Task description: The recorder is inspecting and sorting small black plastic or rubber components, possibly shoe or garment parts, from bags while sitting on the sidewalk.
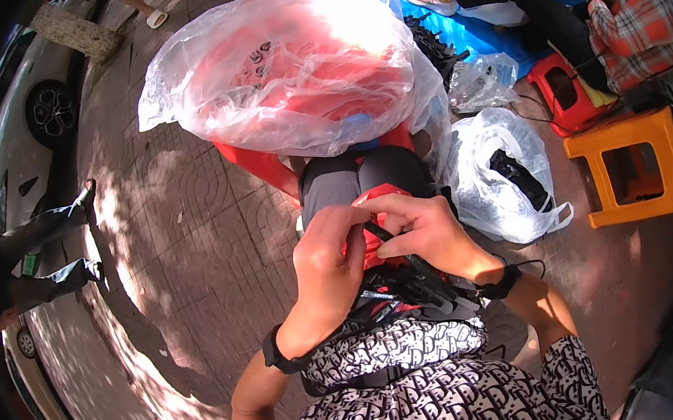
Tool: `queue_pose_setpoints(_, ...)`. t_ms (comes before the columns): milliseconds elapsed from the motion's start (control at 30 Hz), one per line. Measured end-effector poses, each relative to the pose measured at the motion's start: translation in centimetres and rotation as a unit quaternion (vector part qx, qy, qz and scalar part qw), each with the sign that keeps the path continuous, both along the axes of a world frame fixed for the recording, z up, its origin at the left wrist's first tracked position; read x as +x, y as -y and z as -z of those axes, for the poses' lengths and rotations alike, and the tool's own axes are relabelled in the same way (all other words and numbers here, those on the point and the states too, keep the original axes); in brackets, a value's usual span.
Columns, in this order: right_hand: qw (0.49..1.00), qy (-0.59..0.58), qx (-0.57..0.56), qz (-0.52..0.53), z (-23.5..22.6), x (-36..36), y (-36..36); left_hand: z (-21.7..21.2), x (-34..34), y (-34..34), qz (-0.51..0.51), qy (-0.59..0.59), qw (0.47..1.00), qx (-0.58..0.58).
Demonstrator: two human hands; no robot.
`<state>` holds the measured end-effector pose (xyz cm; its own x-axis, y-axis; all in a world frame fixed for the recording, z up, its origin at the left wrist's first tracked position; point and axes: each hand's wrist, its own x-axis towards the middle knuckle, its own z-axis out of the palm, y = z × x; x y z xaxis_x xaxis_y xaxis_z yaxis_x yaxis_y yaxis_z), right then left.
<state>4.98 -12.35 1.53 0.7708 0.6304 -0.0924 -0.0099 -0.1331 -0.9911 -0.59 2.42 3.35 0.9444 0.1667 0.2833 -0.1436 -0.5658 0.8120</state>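
Observation:
Over my lap, my left hand [326, 249] and my right hand [430, 234] meet with fingers closed on a slim black stick-like piece [379, 231]. Its upper end goes in under my left fingers, which hide the tip. My right thumb and forefinger pinch it lower down. What kind of piece it is cannot be made out. Red material [373, 253] lies behind and between the hands. Below them, a heap of black pieces [422, 288], some glossy, rests on my lap.
A large clear plastic bag [294, 72] sits on a red stool-like support before my knees. At right are a bag with black pieces [508, 172], an orange stool [625, 132] and a red stool [558, 95]. A blue sheet [504, 38] and seated people are beyond; parked cars stand left.

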Motion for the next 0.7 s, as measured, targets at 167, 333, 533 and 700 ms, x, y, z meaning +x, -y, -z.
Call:
queue_pose_setpoints(167, 0.998, -0.063, 0.013, 0.012, -0.7, 0.4, 0.0, -0.1, 0.6, 1.0, 0.012, 0.103, 0.987, 0.125)
queue_pose_setpoints(333, 0.988, -0.126, 0.086, 0.03, 0.7, -0.2, -0.5, 0.6, 0.1, 1.0, 0.003, 0.044, 0.994, 0.099)
queue_pose_setpoints(533, 0.986, -0.122, 0.091, 0.063, 2.0, -0.6, -0.9, 0.5, 0.2, 1.2, 0.016, 0.068, 0.988, 0.135)
queue_pose_setpoints(700, 0.981, -0.131, 0.127, 0.065, 1.9, -0.2, -1.1, 0.2, 0.7, 1.3, 0.012, 0.112, 0.979, 0.171)
